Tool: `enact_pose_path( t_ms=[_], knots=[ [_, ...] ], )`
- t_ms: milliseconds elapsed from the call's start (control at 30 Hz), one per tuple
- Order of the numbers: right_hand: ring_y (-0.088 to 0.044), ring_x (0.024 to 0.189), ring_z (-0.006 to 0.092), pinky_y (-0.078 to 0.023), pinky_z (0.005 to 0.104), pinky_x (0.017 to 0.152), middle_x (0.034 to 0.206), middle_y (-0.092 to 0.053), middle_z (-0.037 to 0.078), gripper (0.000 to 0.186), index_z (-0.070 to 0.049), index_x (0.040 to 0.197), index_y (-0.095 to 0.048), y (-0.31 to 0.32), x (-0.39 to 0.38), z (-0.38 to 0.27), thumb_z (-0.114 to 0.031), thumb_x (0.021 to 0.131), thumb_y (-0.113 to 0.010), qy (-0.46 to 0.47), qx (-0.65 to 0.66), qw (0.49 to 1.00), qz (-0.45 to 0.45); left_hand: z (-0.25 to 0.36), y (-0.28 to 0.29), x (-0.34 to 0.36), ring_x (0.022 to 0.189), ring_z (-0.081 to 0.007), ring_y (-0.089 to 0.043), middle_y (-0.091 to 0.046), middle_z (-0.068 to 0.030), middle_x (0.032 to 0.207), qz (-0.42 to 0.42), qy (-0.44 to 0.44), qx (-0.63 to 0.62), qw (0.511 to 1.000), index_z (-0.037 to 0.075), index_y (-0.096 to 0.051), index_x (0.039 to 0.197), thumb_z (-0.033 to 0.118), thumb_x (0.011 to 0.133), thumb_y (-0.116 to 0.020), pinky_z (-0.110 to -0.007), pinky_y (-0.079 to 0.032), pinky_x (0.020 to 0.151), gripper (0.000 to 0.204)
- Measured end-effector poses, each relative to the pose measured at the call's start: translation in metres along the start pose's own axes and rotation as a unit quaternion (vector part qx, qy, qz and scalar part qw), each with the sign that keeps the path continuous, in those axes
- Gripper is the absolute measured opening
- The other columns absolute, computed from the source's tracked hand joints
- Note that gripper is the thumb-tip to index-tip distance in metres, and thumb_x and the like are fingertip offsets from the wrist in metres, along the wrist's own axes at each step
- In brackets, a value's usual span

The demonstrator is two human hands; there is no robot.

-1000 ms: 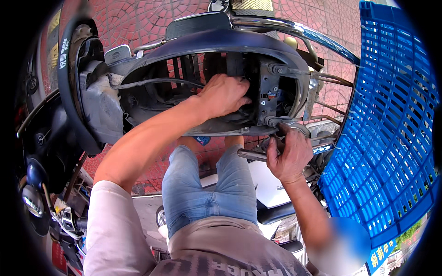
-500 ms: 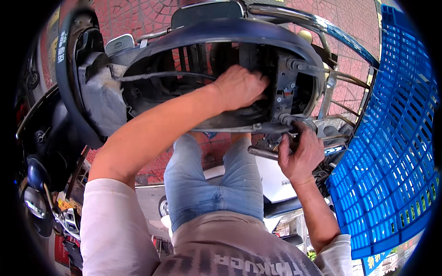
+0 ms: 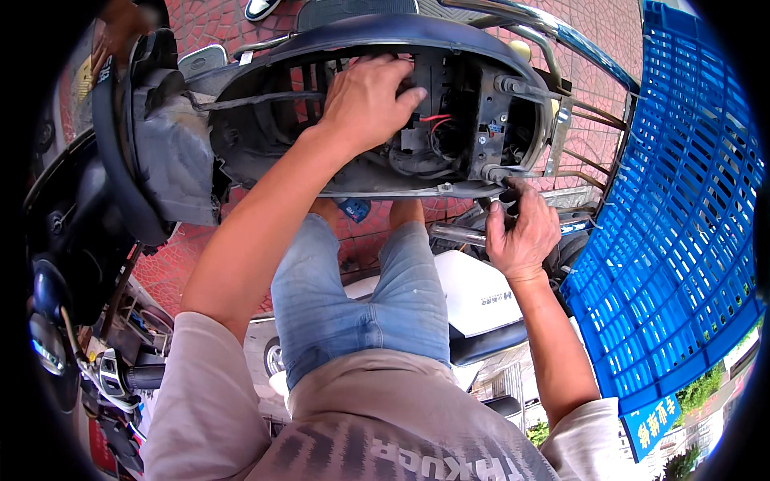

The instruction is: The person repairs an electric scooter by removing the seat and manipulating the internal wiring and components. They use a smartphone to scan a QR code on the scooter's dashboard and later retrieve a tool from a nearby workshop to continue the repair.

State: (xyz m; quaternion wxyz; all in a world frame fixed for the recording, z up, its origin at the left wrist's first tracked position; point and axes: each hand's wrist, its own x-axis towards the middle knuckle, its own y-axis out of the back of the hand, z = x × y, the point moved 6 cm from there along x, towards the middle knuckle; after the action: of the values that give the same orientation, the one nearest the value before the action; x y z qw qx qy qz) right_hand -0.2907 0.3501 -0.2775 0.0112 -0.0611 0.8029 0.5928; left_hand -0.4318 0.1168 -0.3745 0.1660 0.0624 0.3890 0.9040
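- The left hand [image 3: 365, 104] is over the big hole of the scooter [image 3: 385, 38]. Half a second ago it reached down nearer the metal plate [image 3: 491, 120]; now it has moved left and toward the far side.
- Its thumb stands away from its bent fingers, and nothing shows between them, so its grip looks loose.
- Because that hand moved, red wires [image 3: 435, 119] now show in the hole, next to the metal plate. Black tubes [image 3: 421, 164] lie just left of them.
- The right hand [image 3: 525, 232] is at the same corner as before, by the near edge of the hole and close to a round bolt [image 3: 493, 172]. Its fingertips are partly hidden, so I can't tell if it is holding on to anything.
- The scooter lies across the view, its hole facing up at the person.
- Another person's hand [image 3: 120, 32] now shows at the top left, and a shoe [image 3: 261, 8] has come in at the top.
- The ground [image 3: 208, 256] is red brick with thin dark lines.
- A big blue basket [image 3: 674, 200] is on the right, near a shiny bar [image 3: 561, 48].
- A white scooter [image 3: 481, 297] stands beside the person's shorts [image 3: 361, 280]. Green plants [image 3: 699, 393] and a blue sign [image 3: 651, 429] are at the low right.
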Motion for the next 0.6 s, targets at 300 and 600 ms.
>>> enact_pose_path(
  t_ms=[300, 600],
  knots=[
    [-0.066, 0.075, 0.0252, -0.045, 0.0387, 0.069, 0.079, -0.065, 0.001, 0.033, -0.011, 0.115, -0.072, 0.007, 0.002, -0.002, -0.023, 0.084, -0.071, -0.012, 0.008, 1.0, 0.019, -0.009, -0.004, -0.059, 0.1, -0.0437, -0.071, -0.074, -0.0254, 0.107, -0.254, 0.198, -0.049, 0.946, -0.001, -0.075, 0.106, 0.027, 0.095, -0.07, -0.05, -0.054, 0.088, 0.03],
    [-0.066, 0.078, 0.0282, -0.045, 0.0414, 0.071, 0.085, -0.067, 0.004, 0.033, -0.011, 0.11, -0.071, 0.008, 0.0, 0.0, -0.025, 0.081, -0.074, -0.012, 0.004, 0.999, 0.053, -0.135, -0.087, -0.069, 0.115, -0.0292, -0.07, -0.07, -0.0095, 0.13, -0.232, 0.509, -0.331, 0.76, 0.008, -0.07, 0.129, 0.037, 0.102, -0.065, -0.051, -0.055, 0.098, 0.04]
  ],
)
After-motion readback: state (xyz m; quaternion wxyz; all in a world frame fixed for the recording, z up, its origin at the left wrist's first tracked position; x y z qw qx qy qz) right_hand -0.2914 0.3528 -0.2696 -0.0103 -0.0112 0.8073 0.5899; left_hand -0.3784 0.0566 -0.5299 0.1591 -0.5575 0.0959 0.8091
